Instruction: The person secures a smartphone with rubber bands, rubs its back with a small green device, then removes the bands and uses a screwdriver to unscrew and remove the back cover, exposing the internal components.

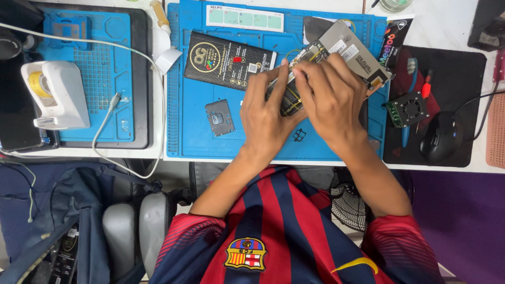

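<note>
Your opened phone (pixel 336 50) lies slanted up-right; both hands' fingers (pixel 294 71) pinch its lower-left end, left hand (pixel 265 118) nearer you.

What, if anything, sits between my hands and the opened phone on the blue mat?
Nothing visible does. Both the left hand and the right hand already rest on the opened phone, fingertips pressing its middle. The black box and the small dark cover lie off to the side on the blue mat.
</note>
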